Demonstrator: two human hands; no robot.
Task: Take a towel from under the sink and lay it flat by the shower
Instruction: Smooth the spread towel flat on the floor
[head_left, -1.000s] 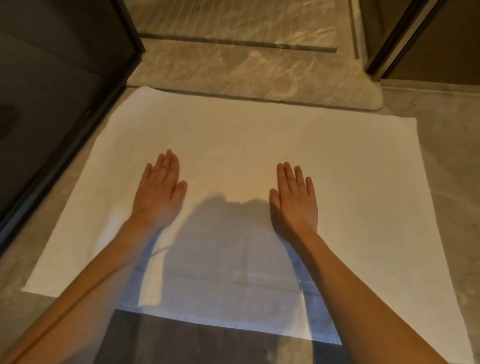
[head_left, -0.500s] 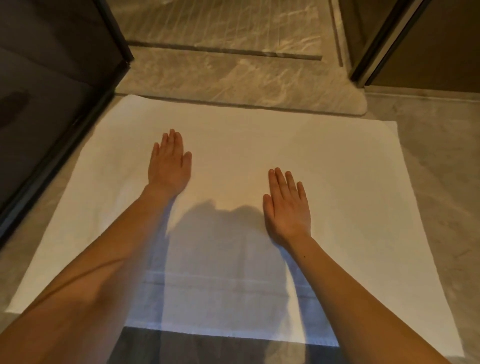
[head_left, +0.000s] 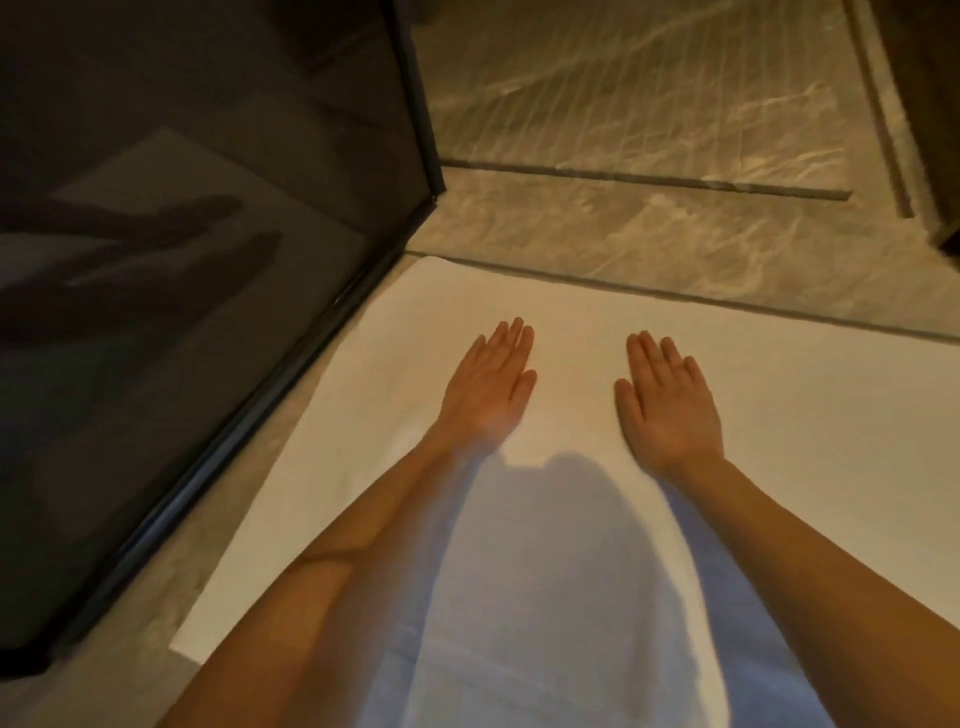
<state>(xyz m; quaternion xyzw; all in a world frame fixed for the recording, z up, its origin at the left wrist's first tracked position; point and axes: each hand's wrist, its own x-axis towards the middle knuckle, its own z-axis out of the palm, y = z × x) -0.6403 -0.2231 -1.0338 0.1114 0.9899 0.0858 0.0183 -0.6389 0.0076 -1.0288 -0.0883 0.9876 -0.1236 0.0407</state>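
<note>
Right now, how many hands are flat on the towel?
2. The left hand lies flat on the white towel, nearer the dark glass panel; the right hand lies flat on it further right. No others in view.

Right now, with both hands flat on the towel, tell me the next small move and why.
Probably lift both hands straight off. The left hand and right hand lie flat, fingers straight, on the towel, which looks smooth, its far edge along the shower sill, its left side by the dark glass panel. No fold shows, though its right edge is out of view.
</note>
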